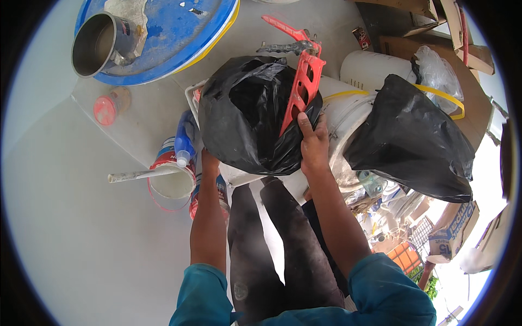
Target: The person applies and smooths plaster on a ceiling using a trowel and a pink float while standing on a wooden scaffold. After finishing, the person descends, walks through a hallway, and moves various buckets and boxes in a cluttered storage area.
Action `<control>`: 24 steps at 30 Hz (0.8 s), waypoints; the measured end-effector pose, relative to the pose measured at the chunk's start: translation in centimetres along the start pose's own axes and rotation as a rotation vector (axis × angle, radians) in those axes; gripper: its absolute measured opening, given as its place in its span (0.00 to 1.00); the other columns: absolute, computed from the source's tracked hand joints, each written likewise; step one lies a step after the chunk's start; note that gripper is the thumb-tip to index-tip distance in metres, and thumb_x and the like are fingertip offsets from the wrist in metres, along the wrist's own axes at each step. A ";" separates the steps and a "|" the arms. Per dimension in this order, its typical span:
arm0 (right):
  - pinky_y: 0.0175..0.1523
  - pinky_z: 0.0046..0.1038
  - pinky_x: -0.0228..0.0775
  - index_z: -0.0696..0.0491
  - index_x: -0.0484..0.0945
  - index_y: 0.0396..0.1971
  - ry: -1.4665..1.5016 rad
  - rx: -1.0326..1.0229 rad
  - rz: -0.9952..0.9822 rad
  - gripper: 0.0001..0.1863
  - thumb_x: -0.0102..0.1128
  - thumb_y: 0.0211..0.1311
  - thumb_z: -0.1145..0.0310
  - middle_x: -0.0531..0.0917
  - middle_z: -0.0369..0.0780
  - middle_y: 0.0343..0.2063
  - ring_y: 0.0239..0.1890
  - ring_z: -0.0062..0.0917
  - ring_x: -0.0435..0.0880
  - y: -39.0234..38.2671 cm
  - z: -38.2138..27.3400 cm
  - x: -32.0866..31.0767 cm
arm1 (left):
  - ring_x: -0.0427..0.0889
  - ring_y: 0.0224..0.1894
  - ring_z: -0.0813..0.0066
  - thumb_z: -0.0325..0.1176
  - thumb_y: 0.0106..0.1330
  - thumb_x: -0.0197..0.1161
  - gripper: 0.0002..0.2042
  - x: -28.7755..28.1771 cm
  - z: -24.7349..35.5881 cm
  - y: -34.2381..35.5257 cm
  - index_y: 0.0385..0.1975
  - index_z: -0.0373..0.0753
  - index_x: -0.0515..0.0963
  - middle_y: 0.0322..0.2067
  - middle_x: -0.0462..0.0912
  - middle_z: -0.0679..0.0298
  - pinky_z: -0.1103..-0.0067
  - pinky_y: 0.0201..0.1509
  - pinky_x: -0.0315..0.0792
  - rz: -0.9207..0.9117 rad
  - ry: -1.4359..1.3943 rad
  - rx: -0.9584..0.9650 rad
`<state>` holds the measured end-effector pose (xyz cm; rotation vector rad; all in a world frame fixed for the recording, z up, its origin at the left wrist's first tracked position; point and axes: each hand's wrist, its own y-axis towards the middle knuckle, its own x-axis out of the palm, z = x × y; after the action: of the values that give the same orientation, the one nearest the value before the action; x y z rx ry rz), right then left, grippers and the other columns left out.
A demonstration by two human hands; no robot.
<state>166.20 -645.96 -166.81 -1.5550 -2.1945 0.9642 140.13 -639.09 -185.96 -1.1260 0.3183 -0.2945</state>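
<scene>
A bulging black plastic bag (239,117) sits in front of me over a white container (239,176), whose edge shows at the bag's sides. With the thumb on top, my right hand (314,142) grips the bag's right side. My left hand (209,161) is against its lower left side, its fingers hidden behind the plastic. Leaning on the bag is a red tool (302,87) with a perforated body, a red handle and a grey metal lever. Its lower end lies close to my right thumb; whether they touch, I cannot tell.
A metal mug (98,46) stands on a blue round lid (179,38). Near my left arm are an open paint bucket (173,182) with a stick (133,175) and a blue bottle (185,138). Another black bag (410,144) rests on white buckets (337,114) at right, near cardboard (462,92).
</scene>
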 end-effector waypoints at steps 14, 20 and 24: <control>0.57 0.36 0.63 0.62 0.66 0.52 -0.510 -0.086 -0.200 0.27 0.55 0.64 0.54 0.76 0.55 0.46 0.52 0.45 0.75 3.9 13.5 -0.7 | 0.80 0.46 0.64 0.36 0.63 0.55 0.22 -1.7 -2.1 8.7 0.56 0.32 0.70 0.47 0.78 0.56 0.71 0.47 0.76 -0.094 -0.129 0.005; 0.51 0.41 0.70 0.61 0.69 0.51 -0.655 -0.156 -0.069 0.26 0.60 0.61 0.58 0.80 0.55 0.38 0.41 0.52 0.80 6.6 14.6 2.2 | 0.81 0.46 0.62 0.40 0.67 0.56 0.22 0.1 0.1 12.1 0.56 0.32 0.70 0.48 0.78 0.55 0.70 0.46 0.79 -0.330 -0.357 0.028; 0.61 0.44 0.61 0.55 0.61 0.59 -0.930 -0.041 -0.027 0.32 0.58 0.60 0.55 0.73 0.52 0.53 0.55 0.50 0.72 2.1 11.0 1.4 | 0.75 0.54 0.67 0.41 0.71 0.48 0.20 2.1 3.0 8.9 0.58 0.39 0.66 0.51 0.75 0.61 0.71 0.52 0.74 -0.098 -0.124 -0.188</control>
<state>160.89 -648.21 -176.47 -1.1932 -2.7816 1.9231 143.89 -633.82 -193.11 -1.3417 0.1842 -0.2838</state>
